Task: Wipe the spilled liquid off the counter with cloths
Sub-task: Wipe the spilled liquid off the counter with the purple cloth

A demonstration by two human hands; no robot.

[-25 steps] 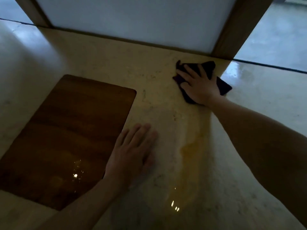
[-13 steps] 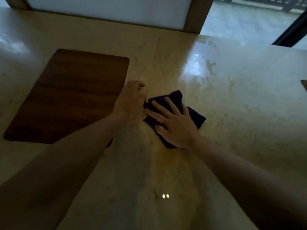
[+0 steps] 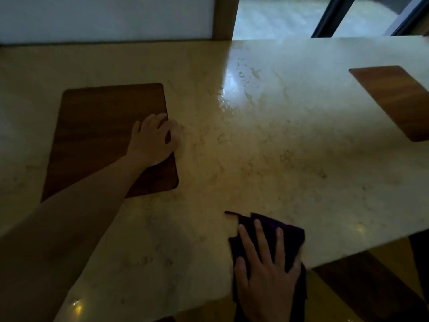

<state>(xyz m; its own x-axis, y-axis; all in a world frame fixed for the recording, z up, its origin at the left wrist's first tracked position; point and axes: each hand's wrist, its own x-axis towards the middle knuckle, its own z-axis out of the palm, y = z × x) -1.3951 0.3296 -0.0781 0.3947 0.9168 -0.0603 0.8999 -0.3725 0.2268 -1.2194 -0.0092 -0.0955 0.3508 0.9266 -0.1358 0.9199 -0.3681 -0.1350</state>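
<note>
- Head view: a pale marble counter [image 3: 267,147] fills most of the frame, its near edge running up toward the right.
- A dark purple cloth [image 3: 287,235] lies at the counter's near edge; its far part is flat on the stone and its near part hangs over the edge.
- The right hand [image 3: 264,277] lies palm down on the cloth, fingers [image 3: 260,238] straight and slightly spread, pointing toward the far edge.
- The cloth is under those fingers and shows past their tips and along the thumb side and the little-finger side; a thin strip of it sticks out toward the left, just beyond the fingertips.
- The little-finger side of the hand sits at the counter's edge, where the cloth folds down.
- The left hand [image 3: 154,140] rests on the right edge of a wooden board [image 3: 99,126], well apart from the cloth.
- Its fingers are loosely curled, tips down on the board and the stone beside it, gripping nothing.
- A wet sheen [image 3: 234,89] shows on the stone toward the far edge, right of the board.
- A second board [image 3: 394,98] lies near the right edge of the counter.
</note>
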